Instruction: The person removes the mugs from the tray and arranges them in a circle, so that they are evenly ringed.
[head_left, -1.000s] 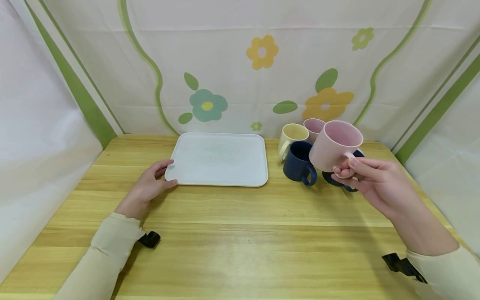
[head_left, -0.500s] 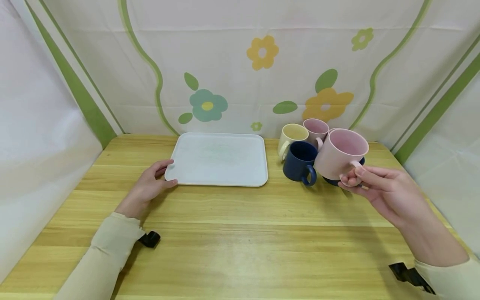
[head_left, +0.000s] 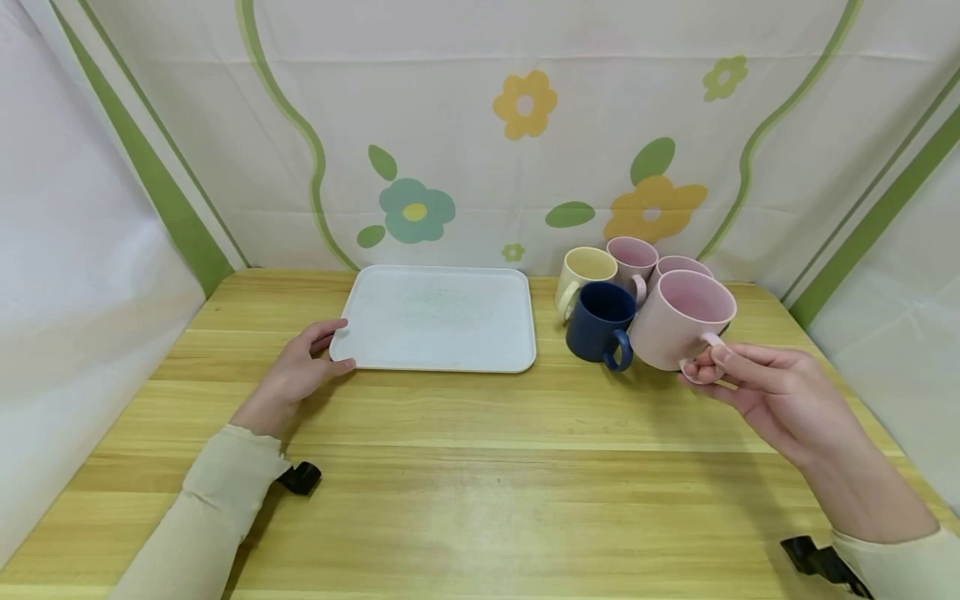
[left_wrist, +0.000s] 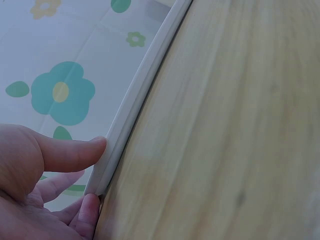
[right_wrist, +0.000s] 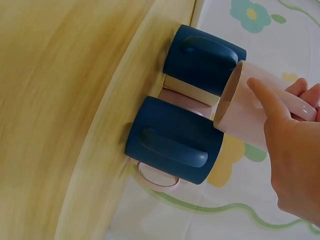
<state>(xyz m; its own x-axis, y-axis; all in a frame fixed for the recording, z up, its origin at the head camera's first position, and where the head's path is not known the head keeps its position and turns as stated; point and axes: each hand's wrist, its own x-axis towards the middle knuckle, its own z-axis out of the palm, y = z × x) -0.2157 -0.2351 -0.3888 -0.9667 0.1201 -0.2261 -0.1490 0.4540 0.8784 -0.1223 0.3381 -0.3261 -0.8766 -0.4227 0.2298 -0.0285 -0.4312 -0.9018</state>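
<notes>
My right hand (head_left: 783,400) pinches the handle of a pink mug (head_left: 667,337), which is upright at the front of a mug cluster. In the right wrist view this pink mug (right_wrist: 245,110) overlaps two navy mugs, one upper (right_wrist: 200,60) and one lower (right_wrist: 170,142). The head view shows one navy mug (head_left: 596,333) just left of it; the other is almost wholly hidden. My left hand (head_left: 296,371) grips the left front corner of a white tray (head_left: 435,321). Its thumb (left_wrist: 75,154) lies against the rim in the left wrist view.
A yellow mug (head_left: 587,271) stands behind the left navy mug. Two more pink mugs, one at the back (head_left: 632,254) and one farther right (head_left: 681,267), stand behind the held one. A flowered curtain (head_left: 465,125) closes off the back of the wooden table (head_left: 480,475).
My right hand has lowered the pink mug and shifted it slightly right, uncovering a pink mug's rim behind it. The left hand and tray have stayed put.
</notes>
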